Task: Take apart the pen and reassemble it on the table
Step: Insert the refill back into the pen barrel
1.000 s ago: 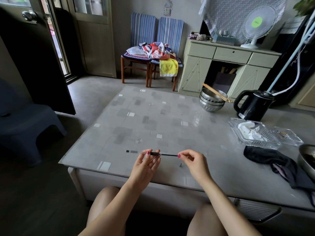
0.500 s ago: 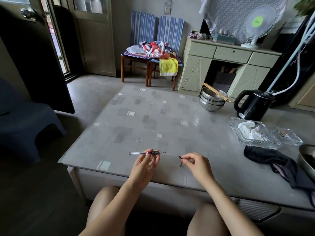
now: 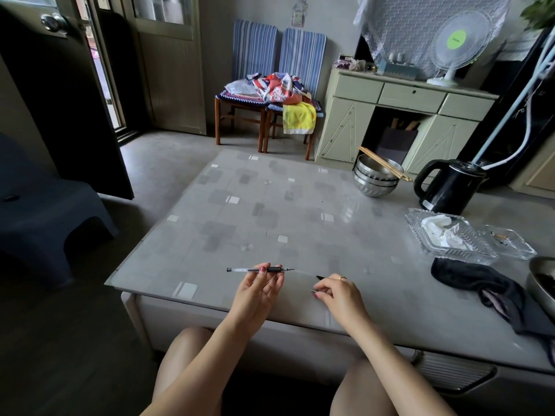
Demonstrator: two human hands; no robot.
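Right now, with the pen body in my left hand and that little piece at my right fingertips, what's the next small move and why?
Probably pinch up the small dark piece with the right hand and carry it to the pen. The left hand holds the pen level above the table, tip toward the right hand, whose fingertips are down at the piece. What that piece is, I cannot tell.

Home: chairs [image 3: 279,85], kettle [image 3: 450,187], fan [image 3: 459,43].

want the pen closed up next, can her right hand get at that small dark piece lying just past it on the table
Probably yes. The right hand rests on the table right beside the small dark piece, with nothing between them, though its fingers already seem to pinch another tiny part.
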